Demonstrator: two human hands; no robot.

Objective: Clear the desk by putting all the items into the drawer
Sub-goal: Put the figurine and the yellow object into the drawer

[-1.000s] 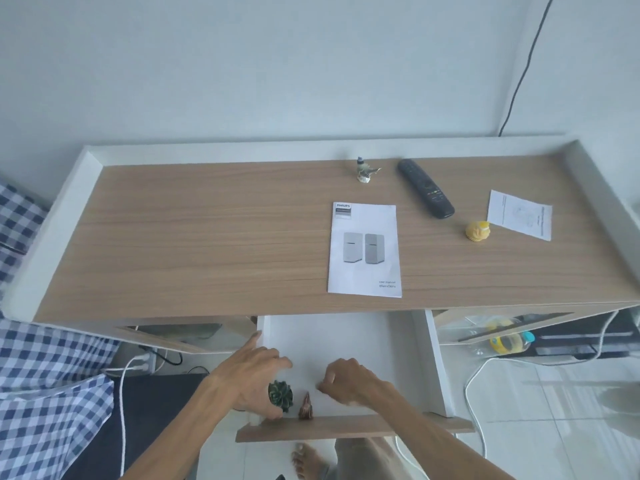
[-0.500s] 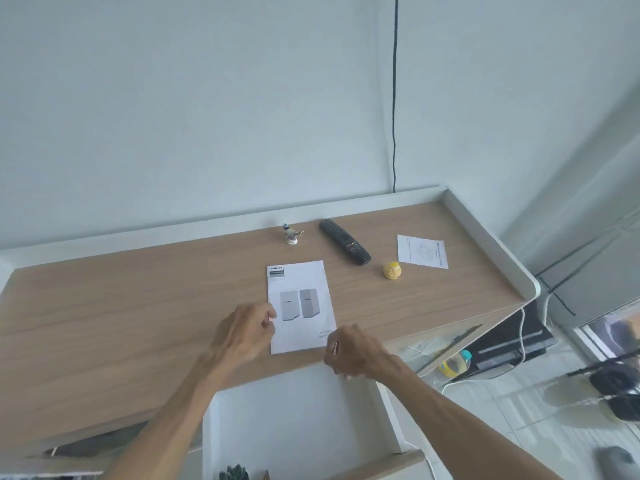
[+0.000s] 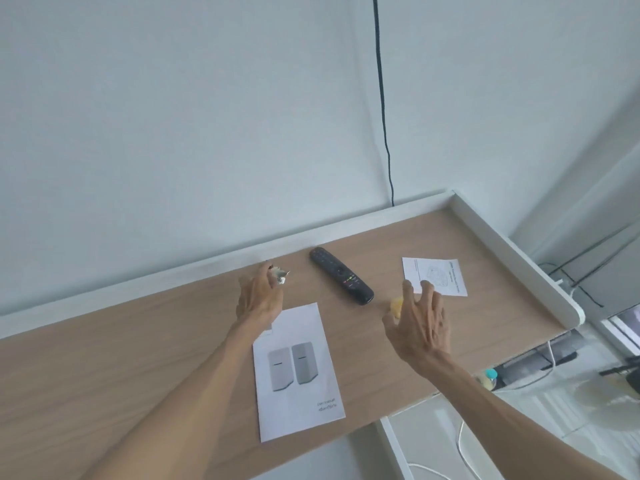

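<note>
Head-camera view looked down over the wooden surface [image 3: 138, 368] with both of my arms stretched out across it. My left hand [image 3: 258, 297] was at the back of the surface, its fingers drawn together around the small figurine [image 3: 280, 274], which showed just past the fingertips near the white rear rim; whether the figurine was lifted or on the wood I could not tell. My right hand [image 3: 420, 327] was spread, fingers apart and curved, directly over the small yellow object [image 3: 396, 305]; only a sliver of yellow showed at the thumb side, and I could not tell whether the hand touched it. Between my two hands the black remote control [image 3: 341, 280] lay at a diagonal on the wood, apart from both. Beyond my right fingertips the small white leaflet [image 3: 437, 276] lay flat, partly hidden by the fingers. The Philips user manual [image 3: 298, 375], with two grey speakers on its cover, lay flat near the front edge under and beside my left forearm. Only a white side wall of the open drawer [image 3: 394, 445] showed below the front edge at lower right. A black cable [image 3: 382, 105] ran down the wall behind the surface.
</note>
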